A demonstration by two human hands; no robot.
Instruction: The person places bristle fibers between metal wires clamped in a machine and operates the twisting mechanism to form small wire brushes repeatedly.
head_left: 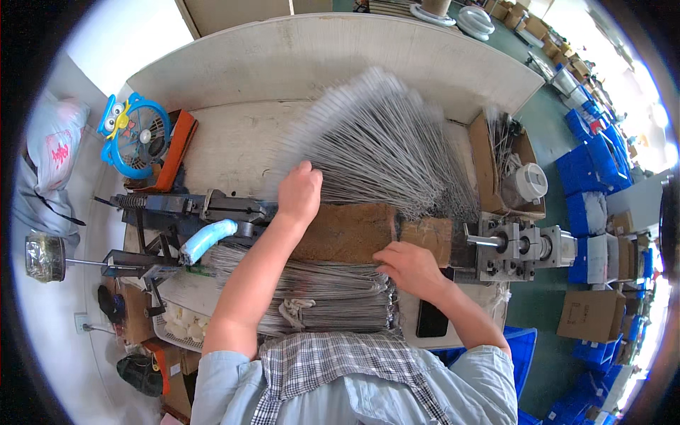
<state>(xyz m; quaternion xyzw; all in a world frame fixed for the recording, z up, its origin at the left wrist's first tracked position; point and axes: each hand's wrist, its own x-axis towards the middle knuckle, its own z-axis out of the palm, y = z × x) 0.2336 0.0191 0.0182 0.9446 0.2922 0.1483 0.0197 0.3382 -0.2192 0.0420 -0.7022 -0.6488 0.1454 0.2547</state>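
Note:
A wide fan of thin grey metal wires spreads over the far middle of the bench, its far left part smeared by motion. At the fan's left edge, my left hand is closed in a fist; what it grips is hidden. Between my hands lies a worn brown pad across the bench. My right hand rests at the pad's near edge with fingers bent and fingertips together, touching the end of a near stack of wires. Anything small between those fingertips cannot be made out. A pale cloth tie lies on the stack.
A black metal fixture with a light-blue wrapped handle stands left; a metal clamp unit stands right. Beyond are a blue fan and a cardboard box holding a white container. A black phone lies near my right forearm.

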